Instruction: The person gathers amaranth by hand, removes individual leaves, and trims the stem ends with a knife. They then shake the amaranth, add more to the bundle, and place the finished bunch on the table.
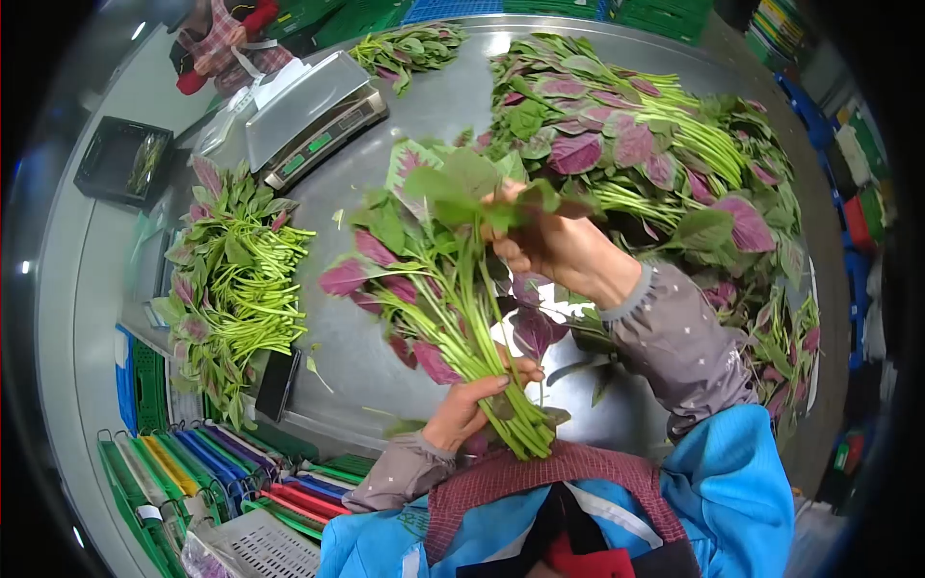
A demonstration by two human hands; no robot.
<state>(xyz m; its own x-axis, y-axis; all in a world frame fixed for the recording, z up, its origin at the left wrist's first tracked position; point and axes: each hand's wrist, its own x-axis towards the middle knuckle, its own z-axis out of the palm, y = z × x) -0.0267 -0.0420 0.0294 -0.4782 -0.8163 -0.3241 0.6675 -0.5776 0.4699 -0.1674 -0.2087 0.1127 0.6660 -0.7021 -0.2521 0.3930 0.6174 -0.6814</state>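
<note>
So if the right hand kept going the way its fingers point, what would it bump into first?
The right hand points left, into the leafy tops of the bunch it already grips. Past those leaves, the first thing looks like the scale on the table, though depth is hard to judge here.

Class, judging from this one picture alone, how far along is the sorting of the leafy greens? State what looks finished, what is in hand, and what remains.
Looks done: a tidy pile of greens lies at the left of the metal table, stems aligned. In hand: the left hand grips a bunch by its stems while the right hand works at its leaves. Left: a large loose heap on the right, and a smaller clump beyond the scale.
</note>
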